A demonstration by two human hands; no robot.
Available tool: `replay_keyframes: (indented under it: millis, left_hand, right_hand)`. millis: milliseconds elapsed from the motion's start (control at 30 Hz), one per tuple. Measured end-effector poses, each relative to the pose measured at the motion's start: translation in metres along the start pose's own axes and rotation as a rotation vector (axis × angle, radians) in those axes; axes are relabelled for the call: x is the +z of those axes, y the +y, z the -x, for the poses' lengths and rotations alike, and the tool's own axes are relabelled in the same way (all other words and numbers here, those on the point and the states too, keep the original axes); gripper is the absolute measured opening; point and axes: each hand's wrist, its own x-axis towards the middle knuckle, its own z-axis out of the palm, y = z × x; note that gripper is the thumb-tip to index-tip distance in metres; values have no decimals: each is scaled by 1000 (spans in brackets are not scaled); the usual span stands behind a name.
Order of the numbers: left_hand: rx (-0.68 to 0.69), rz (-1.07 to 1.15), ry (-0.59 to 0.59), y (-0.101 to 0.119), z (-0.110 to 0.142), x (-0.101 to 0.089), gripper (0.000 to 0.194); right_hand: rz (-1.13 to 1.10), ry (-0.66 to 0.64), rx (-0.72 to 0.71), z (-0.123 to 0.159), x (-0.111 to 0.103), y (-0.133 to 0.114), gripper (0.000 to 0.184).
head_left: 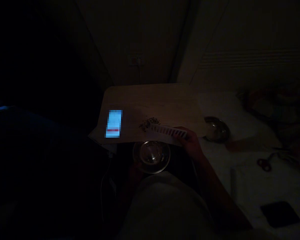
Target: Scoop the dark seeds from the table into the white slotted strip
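In the dim light, my right hand (190, 141) is closed around one end of a long white slotted strip (168, 130). Its other end touches or lies close to a scatter of small dark bits (150, 123), too small to name, on the wooden tabletop (162, 100). Just under the table's near edge is a shiny round metal bowl (152, 168). My left hand (137, 169), very dark, is at the bowl's lower left rim and seems to grip it; most of its fingers are lost in shadow.
A phone with a lit screen (114, 124) lies at the table's left. Right of the table are another metal bowl (225, 133), red-handled scissors (264, 164) and a dark flat square (280, 214) on a pale surface. A wall socket (136, 60) holds a plugged-in cable.
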Motion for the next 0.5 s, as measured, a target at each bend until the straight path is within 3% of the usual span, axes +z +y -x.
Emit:
replay_keyframes:
  millis: [500]
  left_hand:
    - [35, 62, -29, -1, 2, 1, 36]
  right_hand:
    - [-11, 162, -69, -8, 9, 15, 24]
